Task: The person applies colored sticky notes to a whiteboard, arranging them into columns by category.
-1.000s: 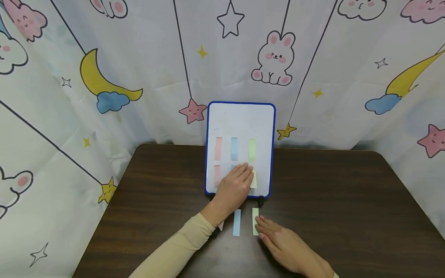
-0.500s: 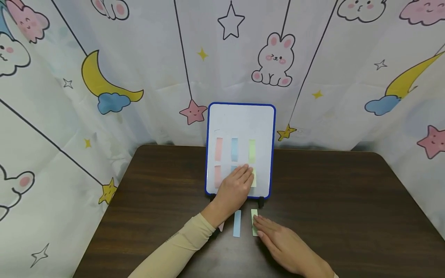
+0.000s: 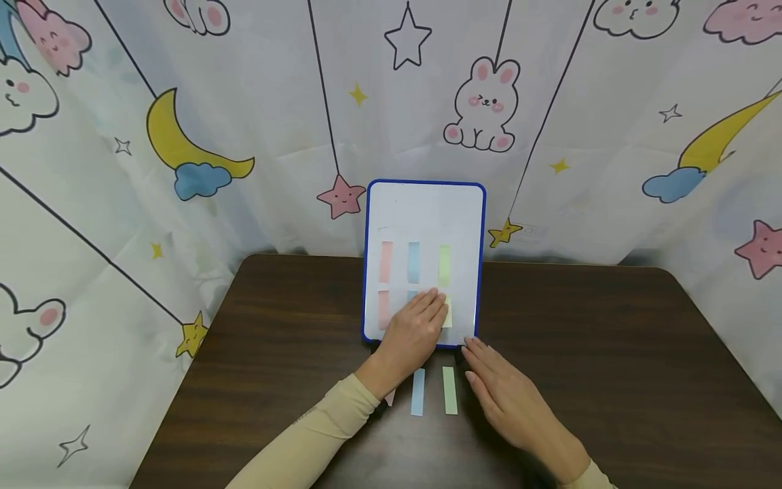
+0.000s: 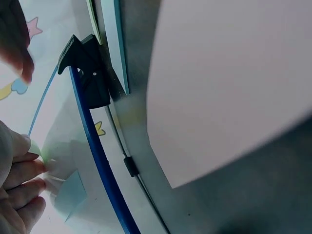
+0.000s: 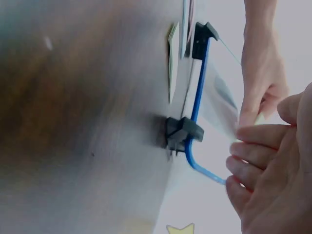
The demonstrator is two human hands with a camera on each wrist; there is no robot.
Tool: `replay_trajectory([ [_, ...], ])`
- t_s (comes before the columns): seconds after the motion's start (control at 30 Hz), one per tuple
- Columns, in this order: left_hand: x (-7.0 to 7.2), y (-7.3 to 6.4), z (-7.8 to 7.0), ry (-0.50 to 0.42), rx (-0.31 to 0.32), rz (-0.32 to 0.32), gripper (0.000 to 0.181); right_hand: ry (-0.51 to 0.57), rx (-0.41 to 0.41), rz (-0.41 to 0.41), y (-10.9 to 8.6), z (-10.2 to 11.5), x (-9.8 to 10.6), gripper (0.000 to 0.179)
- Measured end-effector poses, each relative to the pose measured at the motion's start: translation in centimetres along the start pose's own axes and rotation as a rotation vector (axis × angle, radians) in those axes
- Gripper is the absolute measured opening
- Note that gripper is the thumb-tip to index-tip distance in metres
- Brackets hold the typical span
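- A cartoon-printed curtain (image 3: 183,136) is hanging behind a dark wooden table (image 3: 611,353), where a small whiteboard (image 3: 425,210) is standing upright.
- The left hand (image 3: 414,331) is pressing flat, fingers straight, on a yellow strip (image 3: 448,314) in the board's lower row; this looks like the sticking-down step.
- The right hand (image 3: 504,390) is hovering open at the board's lower right corner.
- Compared with a second ago, it is no longer touching the green strip (image 3: 449,390), which is lying beside the blue strip (image 3: 418,392).
- Likely next: picking up one loose strip.
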State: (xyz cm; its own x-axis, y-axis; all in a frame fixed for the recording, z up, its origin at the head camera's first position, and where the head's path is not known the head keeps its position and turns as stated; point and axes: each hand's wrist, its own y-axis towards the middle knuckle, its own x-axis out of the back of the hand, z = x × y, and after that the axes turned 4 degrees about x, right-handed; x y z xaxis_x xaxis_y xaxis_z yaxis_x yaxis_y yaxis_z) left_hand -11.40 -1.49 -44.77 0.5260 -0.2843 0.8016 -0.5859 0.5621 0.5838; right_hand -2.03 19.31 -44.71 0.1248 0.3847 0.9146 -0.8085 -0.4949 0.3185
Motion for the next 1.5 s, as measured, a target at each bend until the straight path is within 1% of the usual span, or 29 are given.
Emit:
replay_trajectory([
  [0.1, -0.1, 0.0, 0.0, 0.002, -0.002, 0.005, 0.027, -0.019, 0.029, -0.053, 0.8, -0.7, -0.3, 0.047],
  [0.2, -0.2, 0.0, -0.1, -0.003, -0.002, 0.007, 0.028, -0.019, 0.03, -0.077, 1.5, -1.5, -0.6, 0.049],
  [0.4, -0.3, 0.1, -0.2, 0.0, -0.01, -0.017, 0.027, -0.038, 0.015, -0.083, 2.6, -2.8, -1.3, 0.055],
  [0.53, -0.3, 0.1, -0.1, 0.013, -0.015, -0.026, 0.027, -0.042, 0.026, -0.089, 3.1, -3.2, -1.7, 0.058],
  [0.67, -0.3, 0.1, -0.1, 0.02, -0.024, -0.022, 0.031, -0.053, 0.031, -0.092, 3.3, -3.3, -1.8, 0.057],
  [0.83, -0.3, 0.0, 0.0, 0.03, -0.03, -0.007, 0.037, -0.058, 0.013, -0.07, 3.2, -3.3, -1.9, 0.058],
  [0.93, -0.2, -0.1, 0.0, 0.02, -0.025, 0.001, 0.036, -0.055, 0.008, -0.059, 3.3, -3.3, -2.0, 0.057],
  [1.13, -0.2, -0.2, 0.1, 0.012, -0.025, 0.004, 0.035, -0.04, 0.011, -0.062, 3.3, -3.2, -2.0, 0.057],
  [1.33, -0.1, -0.3, 0.2, -0.007, -0.024, 0.023, 0.031, -0.029, 0.003, -0.056, 3.4, -3.1, -1.9, 0.056],
  [1.5, 0.1, -0.3, 0.2, 0.001, -0.032, 0.033, 0.029, -0.024, -0.001, -0.051, 3.5, -3.0, -1.8, 0.056],
])
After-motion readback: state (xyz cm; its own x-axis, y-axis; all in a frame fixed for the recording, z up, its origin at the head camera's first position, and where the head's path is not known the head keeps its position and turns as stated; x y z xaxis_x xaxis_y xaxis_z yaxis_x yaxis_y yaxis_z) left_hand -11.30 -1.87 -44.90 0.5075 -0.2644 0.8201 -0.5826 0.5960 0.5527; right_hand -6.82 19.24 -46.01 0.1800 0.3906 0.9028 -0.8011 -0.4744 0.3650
